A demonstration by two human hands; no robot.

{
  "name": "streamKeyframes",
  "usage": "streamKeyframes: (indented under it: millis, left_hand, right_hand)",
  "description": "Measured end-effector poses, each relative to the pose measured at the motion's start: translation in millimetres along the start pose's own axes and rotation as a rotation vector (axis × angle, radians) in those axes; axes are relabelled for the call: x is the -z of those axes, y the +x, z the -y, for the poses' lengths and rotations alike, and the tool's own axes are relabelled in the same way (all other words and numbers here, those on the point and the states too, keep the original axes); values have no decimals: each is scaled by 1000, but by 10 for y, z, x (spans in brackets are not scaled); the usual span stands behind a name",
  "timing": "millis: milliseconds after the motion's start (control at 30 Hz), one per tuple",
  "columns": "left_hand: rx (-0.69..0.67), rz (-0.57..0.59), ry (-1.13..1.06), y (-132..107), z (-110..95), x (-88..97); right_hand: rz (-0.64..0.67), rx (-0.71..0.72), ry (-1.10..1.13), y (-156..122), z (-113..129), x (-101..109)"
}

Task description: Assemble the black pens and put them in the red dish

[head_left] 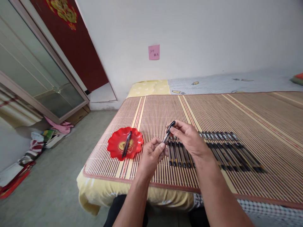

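Observation:
Both my hands hold one black pen [169,131] above a striped bamboo mat [260,119]. My left hand [151,155] pinches its lower end between thumb and fingers. My right hand [188,138] grips the upper end near the cap. Beneath them a row of several black pens [224,153] lies side by side on the mat. To the left a red scalloped plate [113,146] holds one or two black pens [127,144].
The mat covers a bed with a yellow sheet [94,192] along its front edge. A pink note [153,52] is stuck on the white wall. Clothes and papers [35,145] lie on the floor at left by a glass door.

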State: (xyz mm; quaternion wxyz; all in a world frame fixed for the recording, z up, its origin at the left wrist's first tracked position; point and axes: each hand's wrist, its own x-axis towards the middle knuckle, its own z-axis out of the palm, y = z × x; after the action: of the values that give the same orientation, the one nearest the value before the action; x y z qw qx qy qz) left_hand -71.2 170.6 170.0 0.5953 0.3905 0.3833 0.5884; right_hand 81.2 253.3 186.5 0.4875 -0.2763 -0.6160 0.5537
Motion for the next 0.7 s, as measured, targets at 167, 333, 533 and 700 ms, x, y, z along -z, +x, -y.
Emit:
streamKeyframes:
  millis: [167,333,533,700]
  left_hand:
    - [-23,-42,-4,-4,24,-22]
    - [-65,-51,38,-3,41,-30]
    - [-48,-17,134,18,-10,15]
    - [-148,-218,426,76,-154,408]
  right_hand:
    - [-3,-14,5,-5,12,-17]
    - [-24,-2,5,4,-2,-33]
    - [24,-82,-27,30,-77,-65]
    - [-60,-77,-97,52,-186,36]
